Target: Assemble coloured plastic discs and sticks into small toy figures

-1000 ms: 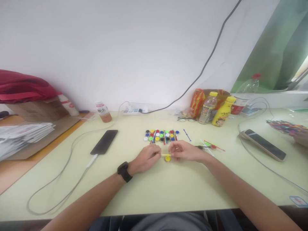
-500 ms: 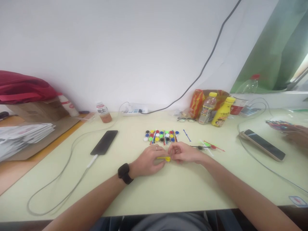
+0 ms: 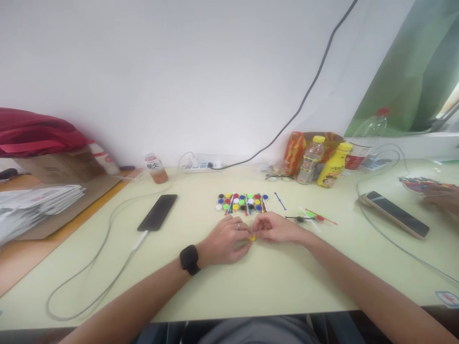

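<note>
Between my hands, low over the table, is a small yellow plastic piece (image 3: 253,237) with a round part; the fingers hide the rest. My left hand (image 3: 231,239), wearing a ring, is closed on it from the left. The fingertips of my right hand (image 3: 274,227) are pinched together at its right side; what lies in that pinch is hidden. Just beyond stand rows of small coloured round pieces (image 3: 235,201) with thin sticks among them. A blue stick (image 3: 280,201) lies apart to their right. Loose black, white, green and red stick pieces (image 3: 311,218) lie beside my right hand.
A black phone (image 3: 158,212) on a white cable lies left. Another phone (image 3: 396,214) lies right, near a bundle of coloured sticks (image 3: 426,184) and another person's hand (image 3: 448,198). Bottles (image 3: 333,165), glasses (image 3: 278,177) and a power strip (image 3: 199,165) stand or lie along the wall.
My left fingers have closed further over the yellow piece, covering its thin stick; only the round end shows now. The hands stay together in nearly the same place.
</note>
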Tool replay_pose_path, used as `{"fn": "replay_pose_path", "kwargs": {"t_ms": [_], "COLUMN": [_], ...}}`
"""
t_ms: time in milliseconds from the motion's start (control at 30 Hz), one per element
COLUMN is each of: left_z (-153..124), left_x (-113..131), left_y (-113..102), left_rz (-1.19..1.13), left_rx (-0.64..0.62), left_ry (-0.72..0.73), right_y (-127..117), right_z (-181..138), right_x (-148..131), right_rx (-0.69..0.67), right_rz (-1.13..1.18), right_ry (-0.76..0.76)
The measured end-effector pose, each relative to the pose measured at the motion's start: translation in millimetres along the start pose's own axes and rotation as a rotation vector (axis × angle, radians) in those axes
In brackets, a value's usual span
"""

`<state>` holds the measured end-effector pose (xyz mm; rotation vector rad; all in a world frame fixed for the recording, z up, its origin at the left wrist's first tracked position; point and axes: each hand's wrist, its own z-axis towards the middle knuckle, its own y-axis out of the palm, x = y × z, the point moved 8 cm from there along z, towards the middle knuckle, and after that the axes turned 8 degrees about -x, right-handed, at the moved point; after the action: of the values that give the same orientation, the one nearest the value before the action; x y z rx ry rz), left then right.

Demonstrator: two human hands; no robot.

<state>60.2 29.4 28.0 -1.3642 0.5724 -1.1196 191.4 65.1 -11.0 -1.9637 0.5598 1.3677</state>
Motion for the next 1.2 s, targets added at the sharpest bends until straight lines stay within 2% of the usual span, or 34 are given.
{"fn": "replay_pose_path", "kwargs": {"t_ms": [167,333,433,533,567,600,700,733,833,933,1067,1200], "left_z": [-2,-8,-10,-11,-10,-10,-10,-10,-11,-11,-11,-12], "left_x": [-5,-16,-22,-25,-26,-26,-26,-26,-27,-27,-30,-34], "left_y": [-2,-17,-21,-21,-21,-20,-20,-21,-22,-21,-19,-18], "left_rz": [-0.088,-0.228,-0.270,-0.276,-0.277,-0.277,-0.280,-0.281,-0.279,-0.282,-0.296,-0.311], "left_rx": [0.020,0.171,0.226,0.254,0.256,0.256,0.252,0.253,0.266,0.268,0.280,0.298], "left_ry": [-0.043,-0.131,-0.160,-0.181,-0.185,-0.190,-0.199,-0.201,-0.199,-0.198,-0.210,-0.221], "right_y": [-2,-10,-15,-18,-16,-10,14,14,-10,-38,-78,-108], "right_z": [-9,-24,-32,-40,-41,-40,-38,-39,-42,-45,-51,-55], "right_x": [5,-6,-11,-16,-17,-19,-27,-30,-30,-22,-10,9], "right_rx": [0.070,0.284,0.420,0.495,0.459,0.368,0.025,0.000,0.210,0.385,0.617,0.801], "right_rz": [-0.006,-0.253,-0.393,-0.476,-0.470,-0.434,-0.210,-0.151,-0.124,-0.209,-0.472,-0.753], "right_ry": [-0.022,-0.047,0.012,0.101,0.106,0.096,0.020,0.004,0.008,0.012,-0.037,0.008]}}
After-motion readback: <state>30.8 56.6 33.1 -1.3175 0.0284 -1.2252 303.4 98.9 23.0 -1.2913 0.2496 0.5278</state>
